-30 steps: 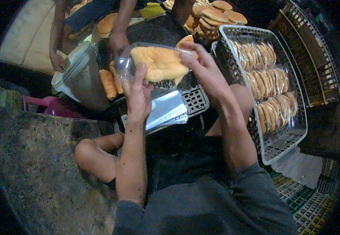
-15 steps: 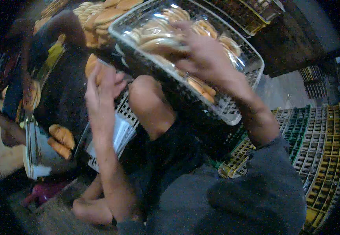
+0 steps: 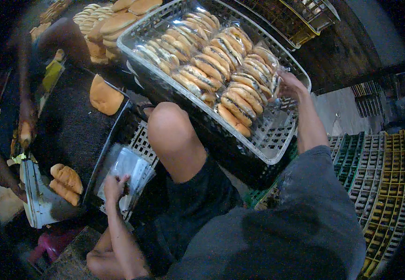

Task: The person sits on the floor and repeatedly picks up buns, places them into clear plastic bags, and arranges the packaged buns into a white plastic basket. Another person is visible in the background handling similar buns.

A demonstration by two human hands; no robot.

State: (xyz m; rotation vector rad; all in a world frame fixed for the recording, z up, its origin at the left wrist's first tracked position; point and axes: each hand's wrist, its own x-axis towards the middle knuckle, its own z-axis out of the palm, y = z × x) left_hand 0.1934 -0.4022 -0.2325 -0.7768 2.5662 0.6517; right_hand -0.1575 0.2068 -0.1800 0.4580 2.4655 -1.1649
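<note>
My left hand [image 3: 114,187] is down at a stack of clear plastic bags [image 3: 133,163], its fingers curled at the edge of the bags and the thumb raised. The bags lie in a small crate [image 3: 142,140] beside my knee. At the far right of a large white-rimmed plastic basket [image 3: 277,154], my right hand [image 3: 290,85] closes around the end of a bag of buns [image 3: 263,60]; its fingertips are partly hidden. Rows of bagged filled buns [image 3: 212,65] fill most of that basket. One loose bun [image 3: 105,95] lies on the dark surface near the small crate.
Loose buns [image 3: 118,23] are piled at the far left. Another person's hand [image 3: 26,133] is at the left, by a pale container [image 3: 39,200] and a split bun [image 3: 66,183]. Stacked crates [image 3: 380,186] stand at the right, with a yellow-edged crate [image 3: 305,23] behind the basket.
My left hand has let go of the bun, which now lies on the dark surface, and has come down to the bags. My right hand has moved from over the buns to the basket's right side.
</note>
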